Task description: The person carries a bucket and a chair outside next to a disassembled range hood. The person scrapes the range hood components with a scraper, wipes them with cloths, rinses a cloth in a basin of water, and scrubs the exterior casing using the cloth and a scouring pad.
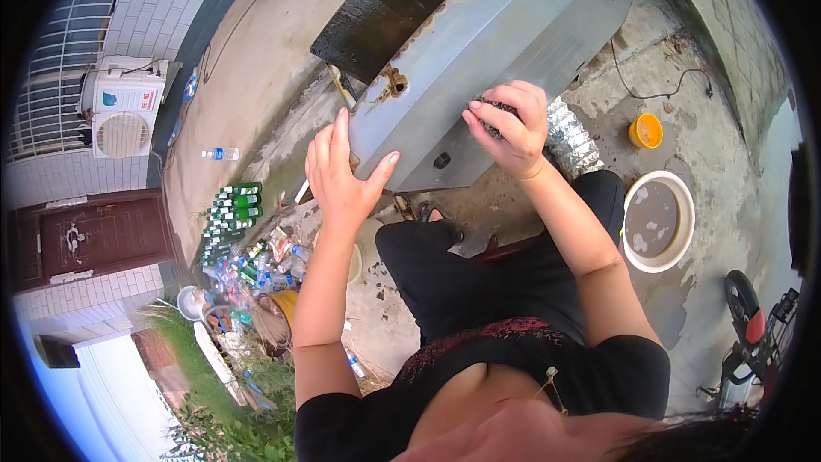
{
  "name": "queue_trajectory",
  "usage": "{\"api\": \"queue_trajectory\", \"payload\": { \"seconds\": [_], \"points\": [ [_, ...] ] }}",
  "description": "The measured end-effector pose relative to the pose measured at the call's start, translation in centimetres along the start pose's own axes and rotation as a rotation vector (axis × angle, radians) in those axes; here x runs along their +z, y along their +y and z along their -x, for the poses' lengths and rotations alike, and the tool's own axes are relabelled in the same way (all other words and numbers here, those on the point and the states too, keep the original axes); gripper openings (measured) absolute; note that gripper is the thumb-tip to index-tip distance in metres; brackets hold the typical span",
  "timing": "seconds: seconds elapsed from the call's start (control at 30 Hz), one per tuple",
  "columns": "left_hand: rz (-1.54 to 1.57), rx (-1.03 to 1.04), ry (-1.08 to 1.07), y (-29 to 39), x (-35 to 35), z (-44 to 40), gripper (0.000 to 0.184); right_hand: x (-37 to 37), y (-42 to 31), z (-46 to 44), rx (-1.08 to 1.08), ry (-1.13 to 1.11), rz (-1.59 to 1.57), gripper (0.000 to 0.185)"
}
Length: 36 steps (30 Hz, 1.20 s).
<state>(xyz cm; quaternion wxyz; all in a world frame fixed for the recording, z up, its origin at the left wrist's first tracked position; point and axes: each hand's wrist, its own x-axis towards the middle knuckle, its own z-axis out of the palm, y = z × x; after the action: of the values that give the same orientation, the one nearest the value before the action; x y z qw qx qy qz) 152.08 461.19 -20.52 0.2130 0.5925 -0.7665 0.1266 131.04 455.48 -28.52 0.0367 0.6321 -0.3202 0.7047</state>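
Note:
A large grey metal housing, rusty round a hole near its left edge, lies tilted before my knees. My right hand is closed round a dark steel wool scrubber and holds it against the smooth metal face. At the housing's left edge, my left hand has its fingers stretched and thumb apart, with nothing in it. A black, greasy-looking panel adjoins the housing's far side. Below the right hand shows a small dark knob on the metal.
To my right are a crinkled foil duct, a yellow tub and a white basin of murky water. Green bottles and heaped plastic bottles lie left. A bicycle-like vehicle stands at lower right.

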Motion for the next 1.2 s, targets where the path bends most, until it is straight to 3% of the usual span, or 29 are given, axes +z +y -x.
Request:
{"api": "queue_trajectory", "payload": {
  "seconds": [0.13,0.17,0.23,0.3,0.37,0.43,0.53,0.6,0.63,0.7,0.73,0.83,0.9,0.93,1.0,1.03,1.1,1.2],
  "points": [
    [0.060,0.029,0.091,-0.3,0.2,0.0,0.047,2.9,0.0,-2.7,0.328,0.100,0.180,0.015],
    [0.086,0.031,0.113,-0.6,0.4,0.0,0.043,3.7,-1.8,-1.6,0.254,0.095,0.143,0.019],
    [0.098,0.034,0.144,-0.7,0.7,-0.2,0.039,4.8,-7.1,0.8,0.086,-0.179,-0.098,0.020],
    [0.120,0.028,0.154,-0.8,0.8,0.3,0.038,5.0,-7.7,2.5,-0.273,-0.211,-0.143,0.019],
    [0.103,0.015,0.148,-0.5,0.4,0.0,0.037,4.3,-3.7,0.2,-0.231,-0.147,-0.052,0.019],
    [0.083,0.000,0.159,-0.1,0.3,-0.1,0.036,3.5,0.3,-2.4,-0.010,0.012,0.179,0.020],
    [0.083,-0.006,0.170,-0.1,0.4,0.1,0.036,4.2,-0.9,-2.8,0.161,0.131,0.259,0.020],
    [0.087,-0.008,0.161,-0.3,0.5,0.1,0.036,5.3,-6.5,-0.3,0.069,-0.146,-0.056,0.021],
    [0.095,-0.003,0.161,-0.3,0.4,0.1,0.035,4.6,-8.5,-0.3,-0.140,-0.238,-0.122,0.020],
    [0.108,0.011,0.151,-0.4,0.1,0.1,0.034,5.3,-6.1,0.2,-0.239,-0.248,-0.091,0.020],
    [0.110,0.008,0.156,-0.5,0.1,0.0,0.034,5.1,-3.8,-1.3,-0.208,-0.143,0.023,0.020],
    [0.120,-0.016,0.164,-0.2,0.3,0.4,0.033,3.5,0.9,-5.6,0.223,0.120,0.334,0.016],
    [0.116,-0.008,0.185,0.1,0.4,-0.1,0.032,4.4,0.2,-4.6,0.290,0.186,0.397,0.013],
    [0.114,-0.029,0.158,0.1,0.4,0.0,0.031,5.3,-2.4,-3.8,0.299,0.137,0.280,0.015],
    [0.116,-0.011,0.148,-0.5,0.5,0.0,0.034,6.5,-8.2,-1.2,0.077,-0.135,-0.013,0.015],
    [0.114,-0.004,0.133,-1.0,0.3,0.3,0.035,6.9,-8.8,-0.5,-0.053,-0.155,-0.038,0.017],
    [0.068,0.058,-0.008,-2.0,-1.3,0.6,0.048,6.5,-6.3,-1.5,-0.068,-0.128,-0.011,0.017],
    [-0.005,0.079,-0.176,-2.2,-4.1,1.5,0.065,4.1,-0.2,-4.7,0.138,0.009,0.330,0.013]
  ]
}}
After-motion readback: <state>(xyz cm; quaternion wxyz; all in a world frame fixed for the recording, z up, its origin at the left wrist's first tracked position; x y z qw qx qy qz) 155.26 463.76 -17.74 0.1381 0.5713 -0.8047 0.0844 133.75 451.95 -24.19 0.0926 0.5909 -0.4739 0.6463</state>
